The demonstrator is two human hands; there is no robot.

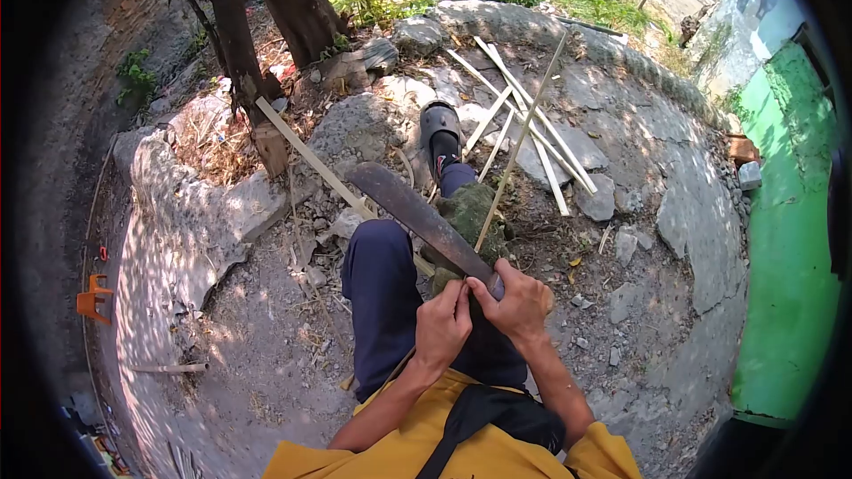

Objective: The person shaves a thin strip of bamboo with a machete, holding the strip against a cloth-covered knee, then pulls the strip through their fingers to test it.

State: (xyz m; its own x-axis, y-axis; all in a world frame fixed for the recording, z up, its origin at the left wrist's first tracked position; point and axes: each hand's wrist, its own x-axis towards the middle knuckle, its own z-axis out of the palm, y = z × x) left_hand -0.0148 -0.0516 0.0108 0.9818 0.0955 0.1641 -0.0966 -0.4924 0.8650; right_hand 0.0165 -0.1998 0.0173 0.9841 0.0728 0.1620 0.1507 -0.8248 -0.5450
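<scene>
A machete [408, 211] with a broad, dark blade lies slantwise above my bent knee, its tip pointing up and left. My right hand [513, 303] is wrapped around its handle, with the thumb pressed forward near the base of the blade. Close beside it, my left hand [443, 326] is closed in a pinch on a thin bamboo strip [519, 142] that runs far forward from the blade. The pinched end is mostly hidden by the fingers. Another pale strip [311, 158] passes under the blade. A rough greenish lump [473, 213] sits beneath the machete.
Several pale bamboo strips [541, 137] lie crossed on the broken concrete ahead. Tree trunks [282, 4] stand at the upper left, and a green wall [785, 257] rises on the right. An orange plastic object [93, 300] is at the far left. Loose stones [596, 198] dot the ground.
</scene>
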